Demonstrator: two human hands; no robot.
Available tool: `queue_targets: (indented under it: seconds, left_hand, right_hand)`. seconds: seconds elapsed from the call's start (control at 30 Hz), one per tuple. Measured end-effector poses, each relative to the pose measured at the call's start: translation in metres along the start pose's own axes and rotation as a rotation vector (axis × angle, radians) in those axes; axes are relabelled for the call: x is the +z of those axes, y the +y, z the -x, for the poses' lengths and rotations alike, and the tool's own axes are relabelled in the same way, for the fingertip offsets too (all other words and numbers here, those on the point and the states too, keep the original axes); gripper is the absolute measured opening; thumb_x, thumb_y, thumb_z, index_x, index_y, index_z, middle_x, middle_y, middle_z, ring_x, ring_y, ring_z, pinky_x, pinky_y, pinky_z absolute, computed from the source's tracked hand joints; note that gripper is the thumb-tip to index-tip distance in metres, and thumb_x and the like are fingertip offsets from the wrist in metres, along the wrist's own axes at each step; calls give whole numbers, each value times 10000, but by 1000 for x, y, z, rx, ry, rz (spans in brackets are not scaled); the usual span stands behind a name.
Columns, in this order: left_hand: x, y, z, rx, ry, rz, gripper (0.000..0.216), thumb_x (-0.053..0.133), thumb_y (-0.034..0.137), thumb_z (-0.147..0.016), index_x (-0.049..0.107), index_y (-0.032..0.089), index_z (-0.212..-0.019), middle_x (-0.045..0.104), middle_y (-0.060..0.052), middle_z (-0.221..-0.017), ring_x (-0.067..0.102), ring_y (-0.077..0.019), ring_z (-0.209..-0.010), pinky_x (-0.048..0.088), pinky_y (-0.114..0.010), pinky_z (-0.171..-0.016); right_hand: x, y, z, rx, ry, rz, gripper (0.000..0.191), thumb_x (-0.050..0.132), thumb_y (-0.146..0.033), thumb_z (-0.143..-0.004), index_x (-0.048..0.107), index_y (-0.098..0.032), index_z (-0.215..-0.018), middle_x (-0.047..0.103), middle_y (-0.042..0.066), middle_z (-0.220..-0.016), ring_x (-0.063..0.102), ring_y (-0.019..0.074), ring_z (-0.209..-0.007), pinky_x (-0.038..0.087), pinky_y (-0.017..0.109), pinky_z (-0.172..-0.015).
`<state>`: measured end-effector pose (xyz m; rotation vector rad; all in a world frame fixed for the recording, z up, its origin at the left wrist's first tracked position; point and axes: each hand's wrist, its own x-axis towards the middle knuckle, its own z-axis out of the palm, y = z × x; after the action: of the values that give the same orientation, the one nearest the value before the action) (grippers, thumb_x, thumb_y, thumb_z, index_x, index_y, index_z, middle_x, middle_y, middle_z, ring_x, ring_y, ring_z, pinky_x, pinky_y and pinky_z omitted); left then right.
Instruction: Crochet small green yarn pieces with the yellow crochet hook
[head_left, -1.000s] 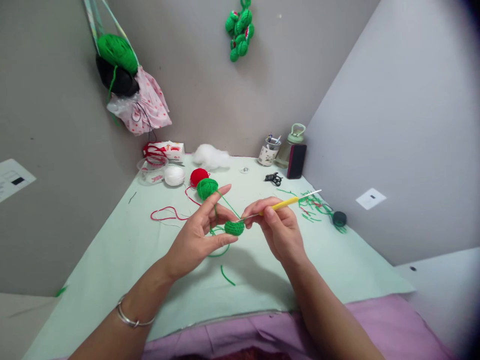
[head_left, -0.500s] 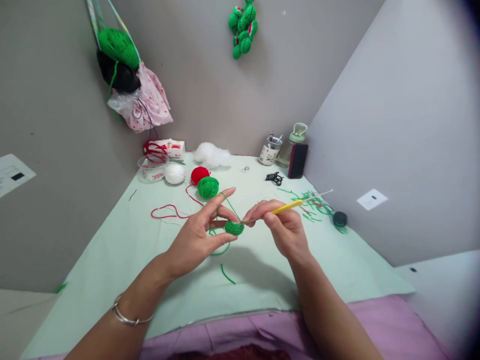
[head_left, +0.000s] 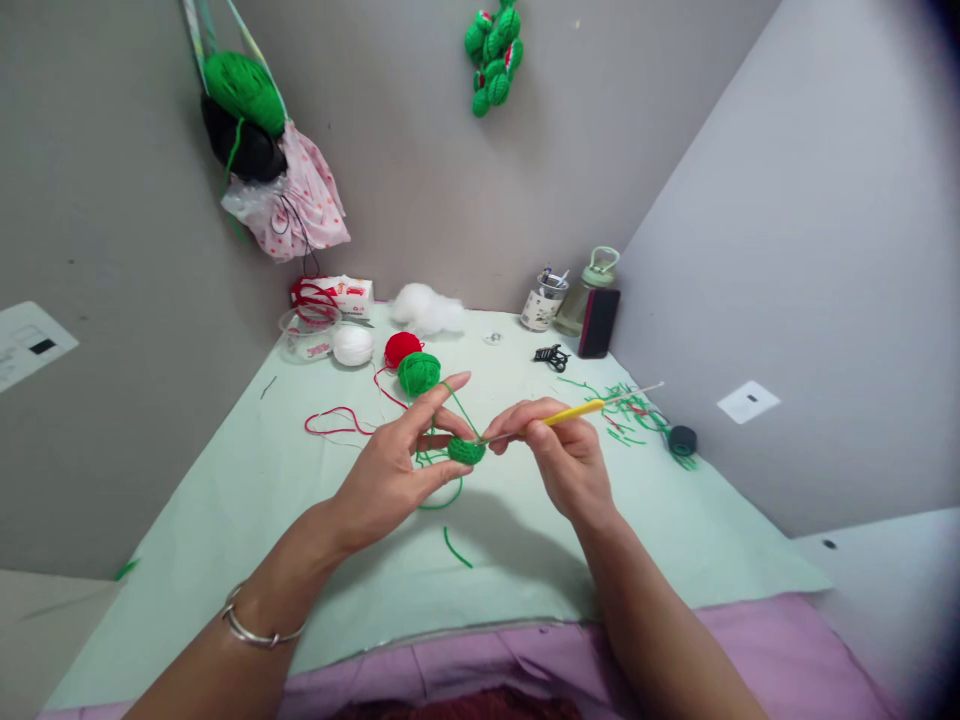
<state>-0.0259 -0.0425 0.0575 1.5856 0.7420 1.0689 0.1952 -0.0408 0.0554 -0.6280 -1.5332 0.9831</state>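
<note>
Above the bench (head_left: 247, 510), between its side edges, the left hand (head_left: 382, 475) pinches a green crochet piece (head_left: 466, 452), seemingly several rows done but unfinished, its yarn (head_left: 463, 410) attached, while the right hand (head_left: 568, 455) grips a yellow hook (head_left: 574, 413) at its rim.

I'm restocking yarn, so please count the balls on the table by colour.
Green ball: 1
Red ball: 1
White ball: 1
Total: 3
</note>
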Motion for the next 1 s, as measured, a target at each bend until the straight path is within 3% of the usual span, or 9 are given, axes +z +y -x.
queue_targets:
  seconds: [0.53, 0.73, 0.87, 1.0]
  left_hand:
    - [0, -1, 0, 22, -17, -36, 777, 756, 150, -901, 487, 347, -1603, 708, 16, -1029, 704, -199, -1034, 547, -470, -1128]
    - [-1, -2, 1, 26, -9, -96, 779, 741, 141, -897, 489, 347, -1605, 715, 11, -1045, 706, -204, -1033, 546, -480, -1137]
    - [-1, -2, 0, 17, -43, -121, 773, 721, 136, -902, 486, 348, -1607, 724, 5, -1050, 725, -216, -1042, 552, -474, -1122]
    - [1, -5, 0, -10, -22, -139, 748, 718, 154, -906, 497, 327, -1600, 718, 7, -1042, 712, -202, -1016, 545, -448, -1113]
  right_hand:
    - [-2, 0, -1, 29, -38, -27, 254, 645, -422, -1040, 798, -232, -970, 788, 52, -923, 736, 169, -782, 633, 337, -760]
    - [-5, -5, 0, 18, -52, 128, 252, 623, -390, -1052, 793, -219, -977, 779, 61, -922, 742, 184, -812, 636, 352, -783]
    - [-7, -10, -2, -20, -140, 208, 270, 593, -383, -1066, 780, -219, -959, 783, 65, -891, 736, 190, -809, 629, 351, -755]
    - [-5, -10, -3, -152, -184, 355, 198, 588, -292, -1066, 767, -236, -1001, 797, 66, -923, 742, 195, -841, 624, 361, -766]
